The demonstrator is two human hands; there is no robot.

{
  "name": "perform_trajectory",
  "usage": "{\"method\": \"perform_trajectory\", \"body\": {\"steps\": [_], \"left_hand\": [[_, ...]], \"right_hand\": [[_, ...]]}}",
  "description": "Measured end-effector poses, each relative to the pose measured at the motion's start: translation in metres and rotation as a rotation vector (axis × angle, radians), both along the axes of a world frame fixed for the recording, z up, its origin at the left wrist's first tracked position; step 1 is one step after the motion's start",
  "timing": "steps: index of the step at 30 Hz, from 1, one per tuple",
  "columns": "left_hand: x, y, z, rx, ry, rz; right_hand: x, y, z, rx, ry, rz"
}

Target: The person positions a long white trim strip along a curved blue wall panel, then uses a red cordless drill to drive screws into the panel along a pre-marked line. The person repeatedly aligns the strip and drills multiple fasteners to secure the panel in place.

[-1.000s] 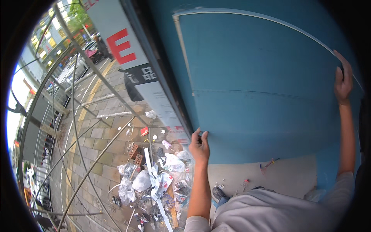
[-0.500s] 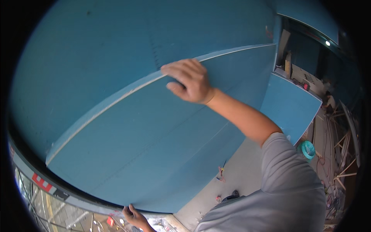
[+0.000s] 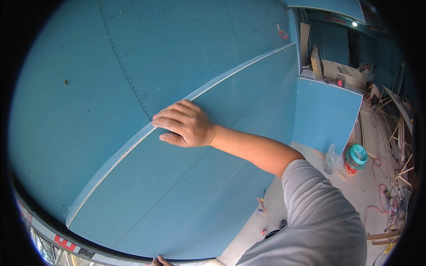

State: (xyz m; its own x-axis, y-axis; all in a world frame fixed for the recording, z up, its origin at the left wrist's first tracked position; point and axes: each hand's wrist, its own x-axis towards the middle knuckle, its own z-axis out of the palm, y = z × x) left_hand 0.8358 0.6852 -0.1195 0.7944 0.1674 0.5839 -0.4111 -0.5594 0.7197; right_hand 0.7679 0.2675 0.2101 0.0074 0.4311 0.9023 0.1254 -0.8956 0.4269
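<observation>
The right hand (image 3: 186,124) lies over the pale top edge of a large, flat, blue lower board (image 3: 186,177), its fingers close together along the edge and its thumb set apart, pointing along the front face. The left hand (image 3: 160,261) is mostly cut off at the lower rim, just beside the board's near border and a curved black strip (image 3: 111,254); whether its fingers are apart or clamped on something cannot be told. The lower board spans the middle of the view, beneath a blue upper wall board (image 3: 75,111) marked with a ruled scale. Nothing visible shows whether the lower board is fixed. If it is loose, it could tip outward or slide, since the right hand seems to rest rather than wrap around it. A sideways shift might also pinch the left hand against the black strip, and knocking the pale edge could chip it. Underfoot, thin, brightly coloured scraps (image 3: 262,205) on the pale grey floor (image 3: 328,197) near a dark shoe (image 3: 282,224) could make a backward step unsteady.
</observation>
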Motion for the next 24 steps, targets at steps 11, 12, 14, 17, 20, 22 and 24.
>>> {"method": "perform_trajectory", "body": {"steps": [11, 12, 14, 17, 20, 22, 24], "left_hand": [[0.035, -0.003, -0.031, -0.003, -0.069, 0.015], [0.04, -0.005, -0.035, -0.139, -0.002, -0.035], [0.041, -0.009, -0.031, -0.217, 0.006, -0.053], [0.024, -0.004, -0.027, -0.274, 0.084, -0.047], [0.021, -0.01, -0.023, -0.283, 0.084, -0.047], [0.021, -0.013, -0.021, -0.308, 0.092, -0.073], [0.021, -0.015, -0.019, -0.305, 0.181, -0.075]], "right_hand": [[-0.007, 0.004, 0.005, -0.034, 0.091, -0.099], [-0.007, 0.004, 0.007, -0.036, 0.099, -0.123], [-0.004, 0.01, 0.006, -0.047, 0.146, -0.106], [-0.003, 0.012, 0.0, -0.067, 0.178, -0.103], [-0.009, -0.012, -0.004, -0.133, 0.218, -0.185], [-0.006, -0.021, -0.006, -0.134, 0.237, -0.194], [-0.01, -0.025, -0.004, -0.129, 0.242, -0.206]]}}
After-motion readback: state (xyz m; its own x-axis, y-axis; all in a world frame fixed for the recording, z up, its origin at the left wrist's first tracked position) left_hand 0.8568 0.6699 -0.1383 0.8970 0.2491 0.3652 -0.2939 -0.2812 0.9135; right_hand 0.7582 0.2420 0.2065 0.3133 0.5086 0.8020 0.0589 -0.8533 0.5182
